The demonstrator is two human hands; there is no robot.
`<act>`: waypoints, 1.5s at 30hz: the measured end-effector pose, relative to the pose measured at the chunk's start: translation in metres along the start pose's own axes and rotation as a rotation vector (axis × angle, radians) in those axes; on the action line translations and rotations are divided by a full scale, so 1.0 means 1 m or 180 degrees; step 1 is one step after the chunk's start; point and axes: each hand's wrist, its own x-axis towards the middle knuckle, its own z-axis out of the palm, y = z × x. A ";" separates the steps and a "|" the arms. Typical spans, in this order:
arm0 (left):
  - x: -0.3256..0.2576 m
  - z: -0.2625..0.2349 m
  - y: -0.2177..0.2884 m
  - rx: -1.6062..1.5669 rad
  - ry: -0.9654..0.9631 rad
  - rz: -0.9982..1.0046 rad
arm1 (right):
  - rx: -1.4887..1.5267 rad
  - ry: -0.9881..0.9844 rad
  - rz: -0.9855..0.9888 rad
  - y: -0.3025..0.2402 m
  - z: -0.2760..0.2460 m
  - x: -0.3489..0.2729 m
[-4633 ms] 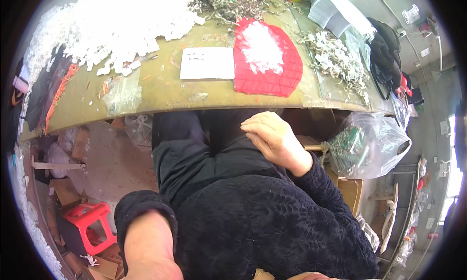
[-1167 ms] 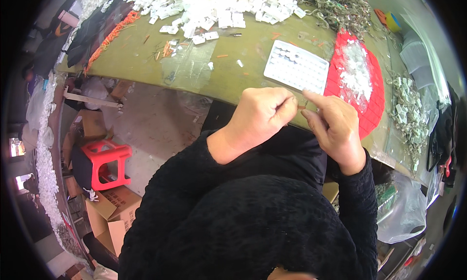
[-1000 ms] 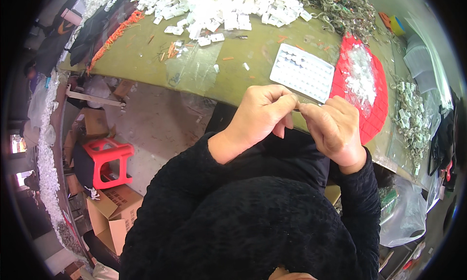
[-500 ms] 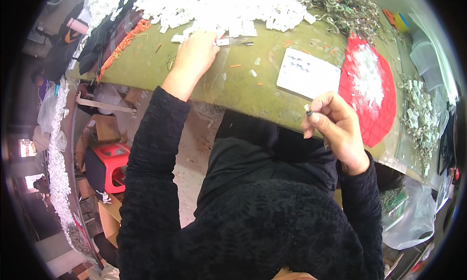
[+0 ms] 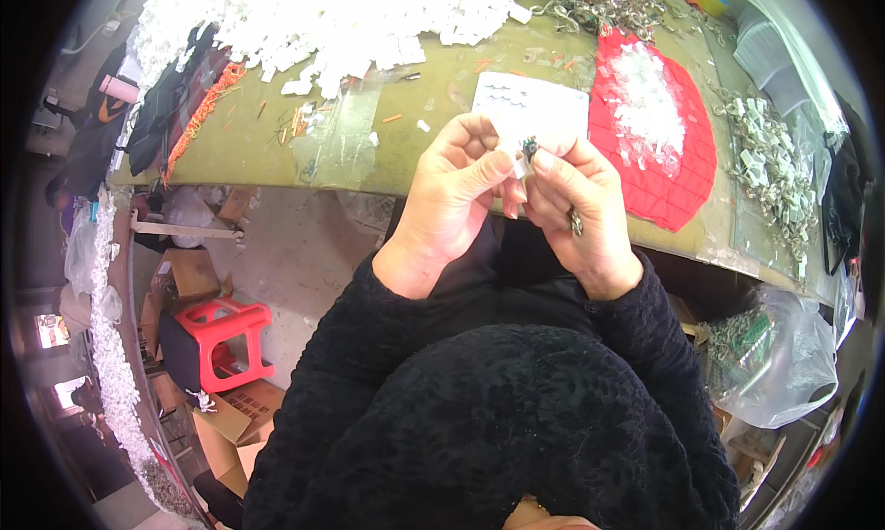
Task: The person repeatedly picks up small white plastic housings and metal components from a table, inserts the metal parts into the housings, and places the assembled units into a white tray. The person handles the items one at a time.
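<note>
Both hands meet at the centre of the frame, in front of the near edge of the table (image 5: 406,132). The left hand (image 5: 447,194) has thumb and fingers pinched together on a small white piece (image 5: 519,168); the right hand (image 5: 599,203) is clamped, thumb against fingertip, on a small dark part (image 5: 530,147), with a short length of cord (image 5: 576,220) lying against its fingers. The two parts sit at the fingertips, close together; whether they touch cannot be told. The step in hand is judged to be aligning these parts. Grip each part near its end so that the facing ends remain exposed. Brace the fingertips of the two hands against each other to steady the work. Hold the cord clear of the joint, since a loose strand could catch between the parts. Apply light, straight pressure; a skewed push could make the smooth white piece slip. Work short of the white tray (image 5: 558,111) at upper centre and the red cloth (image 5: 687,198) at upper right, so that neither the tray nor the clear pieces (image 5: 650,106) on the cloth are disturbed.
</note>
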 end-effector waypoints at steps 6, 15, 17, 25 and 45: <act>-0.012 0.013 0.007 0.0991 0.0356 -0.0197 | -0.0562 0.0411 -0.0205 0.000 0.000 -0.010; -0.015 0.018 0.007 0.0181 0.0146 -0.0462 | -0.0017 -0.0170 0.0077 -0.008 -0.010 -0.017; -0.016 0.019 0.006 0.0329 0.0128 -0.0408 | -0.0361 -0.0161 0.0193 -0.013 -0.010 -0.018; -0.019 0.020 0.002 0.1010 -0.0197 0.0140 | -0.2587 -0.0029 -0.1061 -0.019 0.009 -0.040; -0.025 0.032 -0.020 0.1144 0.0830 0.0394 | -0.2813 0.0385 -0.1111 0.007 -0.003 -0.031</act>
